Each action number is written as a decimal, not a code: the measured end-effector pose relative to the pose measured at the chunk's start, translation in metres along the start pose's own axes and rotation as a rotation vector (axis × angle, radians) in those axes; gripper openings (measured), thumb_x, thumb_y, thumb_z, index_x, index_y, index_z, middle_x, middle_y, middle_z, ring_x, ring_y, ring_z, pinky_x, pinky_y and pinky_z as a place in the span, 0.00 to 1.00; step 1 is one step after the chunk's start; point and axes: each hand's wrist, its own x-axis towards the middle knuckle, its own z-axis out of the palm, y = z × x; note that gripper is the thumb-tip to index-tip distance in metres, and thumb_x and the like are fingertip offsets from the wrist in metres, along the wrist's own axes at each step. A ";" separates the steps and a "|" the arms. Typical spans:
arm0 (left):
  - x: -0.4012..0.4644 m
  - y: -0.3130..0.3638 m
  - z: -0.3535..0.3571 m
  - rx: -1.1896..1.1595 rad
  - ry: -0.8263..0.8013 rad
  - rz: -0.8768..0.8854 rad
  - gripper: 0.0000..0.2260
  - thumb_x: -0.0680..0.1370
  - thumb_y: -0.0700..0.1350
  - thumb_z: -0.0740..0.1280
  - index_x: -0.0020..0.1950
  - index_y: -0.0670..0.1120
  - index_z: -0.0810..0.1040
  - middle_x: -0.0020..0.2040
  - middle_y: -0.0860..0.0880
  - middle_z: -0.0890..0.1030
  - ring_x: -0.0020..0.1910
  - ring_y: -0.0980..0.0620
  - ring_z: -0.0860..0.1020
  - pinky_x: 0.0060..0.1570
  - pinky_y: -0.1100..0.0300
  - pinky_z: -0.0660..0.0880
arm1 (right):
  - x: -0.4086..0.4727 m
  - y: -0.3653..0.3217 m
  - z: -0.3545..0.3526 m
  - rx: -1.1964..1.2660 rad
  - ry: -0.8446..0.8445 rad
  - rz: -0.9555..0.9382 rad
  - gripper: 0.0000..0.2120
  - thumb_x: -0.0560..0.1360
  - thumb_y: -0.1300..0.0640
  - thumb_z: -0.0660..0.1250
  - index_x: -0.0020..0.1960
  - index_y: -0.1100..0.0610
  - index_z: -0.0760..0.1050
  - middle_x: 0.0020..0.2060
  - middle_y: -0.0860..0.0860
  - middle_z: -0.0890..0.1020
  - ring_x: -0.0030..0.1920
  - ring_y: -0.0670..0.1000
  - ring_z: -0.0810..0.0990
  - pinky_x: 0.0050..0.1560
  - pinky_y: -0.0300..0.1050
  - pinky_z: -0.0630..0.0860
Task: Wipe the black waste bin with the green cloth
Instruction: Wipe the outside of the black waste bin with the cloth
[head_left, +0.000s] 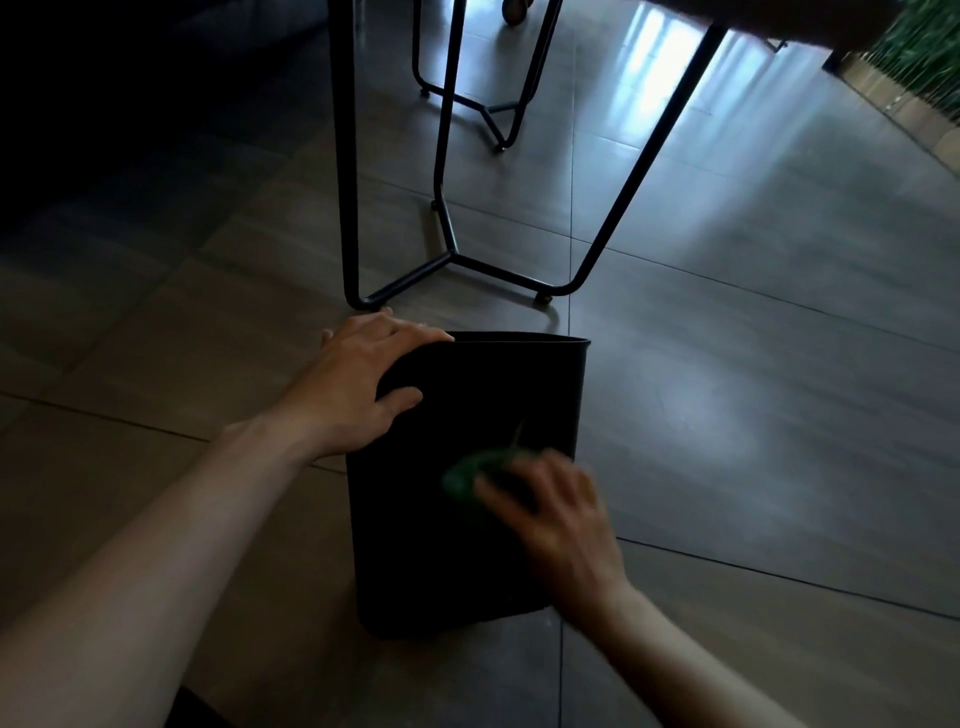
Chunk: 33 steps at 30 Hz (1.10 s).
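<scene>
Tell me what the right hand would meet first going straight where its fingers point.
Probably the left hand, whose thumb lies on the bin ahead; the right hand and cloth are blurred, so uncertain.

One black waste bin (441, 545), one green cloth (462, 475), a left hand (358, 379), a right hand (566, 525), two metal frames (647, 156) (486, 109).

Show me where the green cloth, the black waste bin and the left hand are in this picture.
green cloth (461, 479): head view, on the blurred green fold that shows.
black waste bin (415, 535): head view, on its bare side wall.
left hand (353, 379): head view, on the back of the hand.
</scene>
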 end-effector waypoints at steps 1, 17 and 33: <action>0.000 0.001 0.000 -0.005 -0.003 0.002 0.27 0.76 0.45 0.71 0.72 0.61 0.69 0.72 0.55 0.71 0.78 0.48 0.58 0.73 0.34 0.58 | 0.025 0.012 -0.007 0.015 0.082 0.147 0.21 0.76 0.57 0.69 0.69 0.52 0.79 0.63 0.57 0.70 0.62 0.64 0.70 0.53 0.63 0.78; 0.001 -0.005 0.002 -0.006 -0.003 0.008 0.28 0.75 0.45 0.72 0.72 0.61 0.69 0.71 0.54 0.73 0.77 0.46 0.61 0.73 0.35 0.59 | -0.037 -0.005 -0.008 0.052 -0.147 -0.081 0.17 0.76 0.58 0.69 0.64 0.51 0.80 0.58 0.58 0.79 0.53 0.63 0.79 0.45 0.55 0.82; 0.003 -0.004 0.004 0.004 -0.009 0.030 0.28 0.75 0.45 0.72 0.71 0.62 0.69 0.71 0.54 0.73 0.77 0.47 0.61 0.72 0.33 0.60 | -0.063 -0.029 -0.005 0.091 -0.302 -0.024 0.20 0.72 0.59 0.64 0.64 0.51 0.79 0.52 0.54 0.79 0.50 0.59 0.77 0.39 0.53 0.81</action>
